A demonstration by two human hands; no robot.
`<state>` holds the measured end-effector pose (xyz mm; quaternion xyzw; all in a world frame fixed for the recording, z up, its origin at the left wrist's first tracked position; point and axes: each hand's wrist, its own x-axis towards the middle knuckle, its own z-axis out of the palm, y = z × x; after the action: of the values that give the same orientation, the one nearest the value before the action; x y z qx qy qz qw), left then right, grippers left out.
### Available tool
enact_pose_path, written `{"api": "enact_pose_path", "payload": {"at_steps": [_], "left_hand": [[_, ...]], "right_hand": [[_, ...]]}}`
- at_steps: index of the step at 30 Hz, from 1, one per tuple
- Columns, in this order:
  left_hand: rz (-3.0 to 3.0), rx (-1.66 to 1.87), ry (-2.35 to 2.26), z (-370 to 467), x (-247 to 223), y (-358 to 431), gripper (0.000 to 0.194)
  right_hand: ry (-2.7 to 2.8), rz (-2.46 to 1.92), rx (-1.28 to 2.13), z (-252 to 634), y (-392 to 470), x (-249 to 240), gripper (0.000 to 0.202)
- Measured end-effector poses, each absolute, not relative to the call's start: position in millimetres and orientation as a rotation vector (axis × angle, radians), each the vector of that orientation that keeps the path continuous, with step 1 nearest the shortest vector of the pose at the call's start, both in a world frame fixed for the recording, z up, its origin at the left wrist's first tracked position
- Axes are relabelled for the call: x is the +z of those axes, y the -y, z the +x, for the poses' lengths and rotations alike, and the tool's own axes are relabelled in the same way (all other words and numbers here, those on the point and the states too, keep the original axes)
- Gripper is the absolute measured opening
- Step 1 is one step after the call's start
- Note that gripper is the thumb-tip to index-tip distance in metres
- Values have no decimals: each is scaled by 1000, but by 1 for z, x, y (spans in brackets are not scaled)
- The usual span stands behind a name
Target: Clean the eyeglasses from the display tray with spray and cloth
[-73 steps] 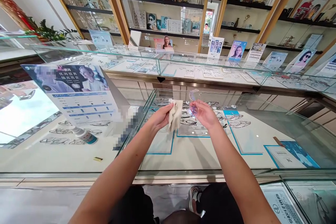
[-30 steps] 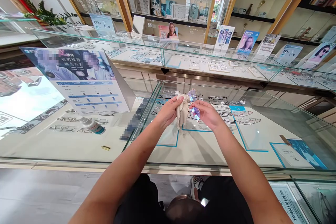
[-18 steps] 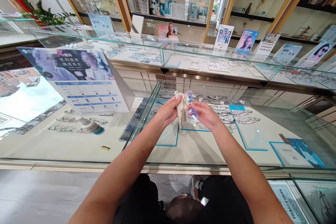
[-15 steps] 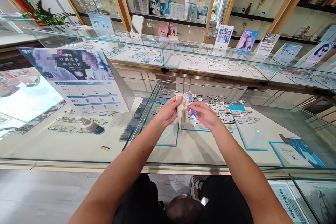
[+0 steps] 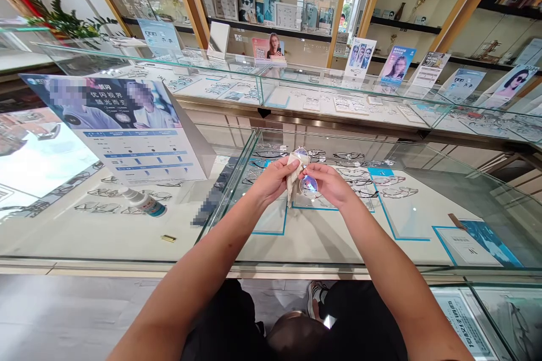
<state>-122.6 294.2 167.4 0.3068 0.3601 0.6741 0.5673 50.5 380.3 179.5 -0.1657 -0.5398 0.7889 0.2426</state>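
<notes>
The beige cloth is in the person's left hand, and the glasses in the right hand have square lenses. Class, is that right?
Not quite: the lenses are round, not square, as the head view shows. The beige cloth is in the left hand, and the glasses are in the right hand, as stated.

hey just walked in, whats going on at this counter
A left hand holds a folded beige cloth up against the upper lens of a pair of round glasses, which the right hand grips near the middle. The lower lens is uncovered. Both hands are above a glass display case with eyeglass frames laid out inside. Off to the left, a spray bottle sits in front of a printed tent card.
</notes>
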Motion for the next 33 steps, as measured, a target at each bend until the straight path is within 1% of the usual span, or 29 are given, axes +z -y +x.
{"api": "enact_pose_path", "payload": {"at_steps": [5, 10, 14, 18, 23, 29, 33], "left_hand": [[677, 1582, -842, -127, 162, -297, 38], [668, 1482, -834, -121, 161, -296, 48], [673, 1464, -849, -112, 160, -294, 47], [701, 1410, -889, -109, 158, -293, 50], [779, 1354, -917, -108, 158, -291, 46], [788, 1361, -964, -106, 160, -291, 49], [731, 1432, -975, -110, 158, -293, 54]], "right_hand": [[1340, -466, 2087, 54, -385, 185, 29], [1223, -450, 1965, 56, -389, 191, 26], [1216, -452, 1934, 55, -388, 191, 28], [1241, -464, 1899, 53, -386, 189, 29], [1228, -468, 1905, 51, -385, 187, 30], [1218, -474, 1910, 51, -385, 188, 33], [1221, -475, 1917, 52, -387, 187, 29]]}}
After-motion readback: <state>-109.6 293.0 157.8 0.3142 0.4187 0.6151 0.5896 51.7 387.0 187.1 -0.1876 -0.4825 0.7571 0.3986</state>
